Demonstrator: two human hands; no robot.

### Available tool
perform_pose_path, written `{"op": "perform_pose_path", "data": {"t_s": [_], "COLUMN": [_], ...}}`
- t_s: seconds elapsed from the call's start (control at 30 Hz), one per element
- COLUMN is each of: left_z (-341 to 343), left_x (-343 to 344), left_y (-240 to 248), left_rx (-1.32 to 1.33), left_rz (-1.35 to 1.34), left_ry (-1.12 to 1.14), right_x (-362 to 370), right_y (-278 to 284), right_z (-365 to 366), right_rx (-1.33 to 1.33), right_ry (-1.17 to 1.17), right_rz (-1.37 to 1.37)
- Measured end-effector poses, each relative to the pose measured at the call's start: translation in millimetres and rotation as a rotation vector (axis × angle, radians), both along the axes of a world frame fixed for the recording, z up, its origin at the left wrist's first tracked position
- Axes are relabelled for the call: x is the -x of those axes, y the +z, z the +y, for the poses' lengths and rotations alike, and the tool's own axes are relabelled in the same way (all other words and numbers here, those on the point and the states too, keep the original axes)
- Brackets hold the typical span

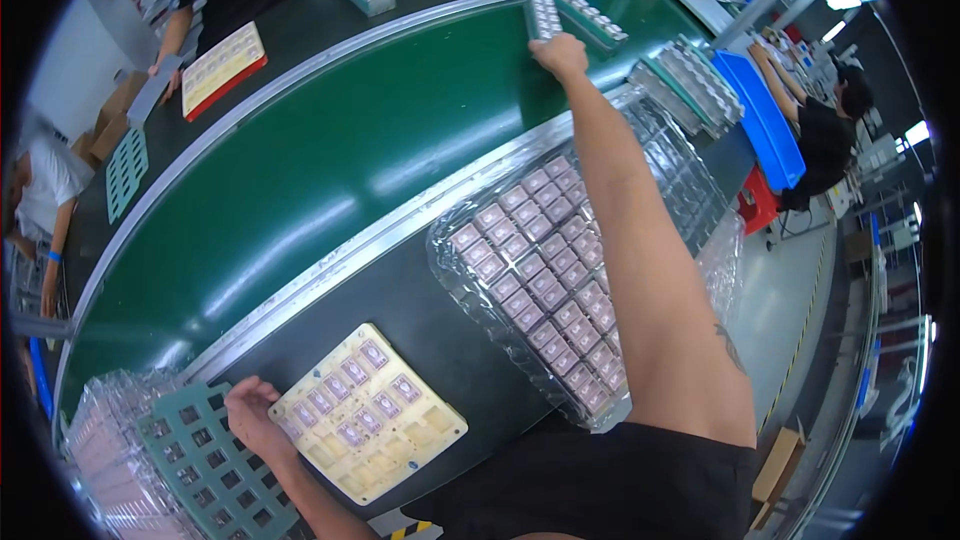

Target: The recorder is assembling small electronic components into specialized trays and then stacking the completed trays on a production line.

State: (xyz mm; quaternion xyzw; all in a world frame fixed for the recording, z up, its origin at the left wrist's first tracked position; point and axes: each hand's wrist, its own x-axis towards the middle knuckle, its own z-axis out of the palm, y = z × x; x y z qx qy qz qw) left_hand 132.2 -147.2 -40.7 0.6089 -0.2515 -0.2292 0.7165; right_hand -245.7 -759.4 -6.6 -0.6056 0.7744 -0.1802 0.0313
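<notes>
Cream plastic tray [372,410] with pink chips lay on dark desk [440,330], left hand [255,415] clamped on its edge, right hand [560,55] closed on grey tray stack [545,15].

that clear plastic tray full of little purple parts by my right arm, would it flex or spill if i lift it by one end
Probably flexes: the clear tray looks like thin, glossy moulded plastic. Its many filled pockets add weight, so one end may sag. Parts sit loose in open pockets, so tilting could spill them.

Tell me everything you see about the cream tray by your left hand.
The cream tray is a flat, pale yellow rectangle with rows of shallow square pockets, plastic by its look. Small purplish parts fill some pockets; the nearer ones sit empty. It lies flat and askew on the dark worktop, the left hand touching its left edge.
</notes>
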Motion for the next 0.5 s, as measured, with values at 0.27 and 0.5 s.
{"op": "perform_pose_path", "data": {"t_s": [0.27, 0.5], "left_z": [-1.1, -9.4], "left_x": [5.0, 5.6], "left_y": [11.1, 12.2], "left_rx": [-0.134, -0.197], "left_rz": [-0.083, -0.178], "left_ry": [-0.007, -0.010], "right_x": [-50.1, -109.4], "right_y": [60.2, 84.4], "right_z": [91.7, 210.2], "right_rx": [-0.166, -0.217], "right_ry": [0.092, 0.394], "right_rz": [-0.139, 0.034]}}
